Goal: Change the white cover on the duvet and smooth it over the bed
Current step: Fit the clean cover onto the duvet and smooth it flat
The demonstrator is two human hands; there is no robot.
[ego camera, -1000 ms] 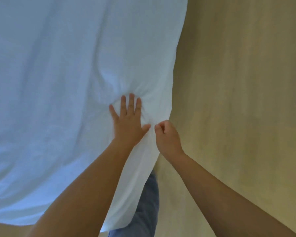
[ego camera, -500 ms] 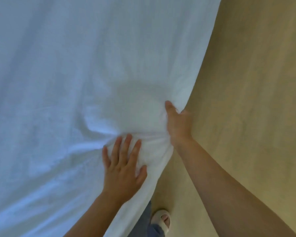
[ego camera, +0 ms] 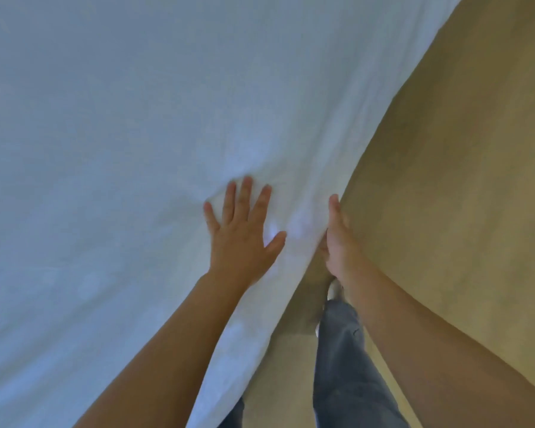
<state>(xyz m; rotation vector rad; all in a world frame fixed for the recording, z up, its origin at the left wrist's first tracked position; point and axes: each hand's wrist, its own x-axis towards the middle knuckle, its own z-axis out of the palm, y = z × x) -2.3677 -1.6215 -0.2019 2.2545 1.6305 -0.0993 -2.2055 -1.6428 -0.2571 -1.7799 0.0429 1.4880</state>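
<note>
The white duvet cover lies spread over the bed and fills the left and top of the view; its edge runs diagonally from the upper right down to the lower middle. My left hand lies flat on the cover near that edge, fingers straight and spread. My right hand stands on its side against the hanging edge of the cover, fingers straight and pointing away from me. Part of its palm side is hidden against the fabric. A few soft creases fan out around my left hand.
Tan floor takes up the right side beside the bed. My leg in blue jeans and a white shoe stand on it close to the bed's edge, below my right hand.
My right hand has let go of the bunched edge it pinched and now lies straight along it. My left hand has slid forward and flattened, and the bulge in the cover is gone.
</note>
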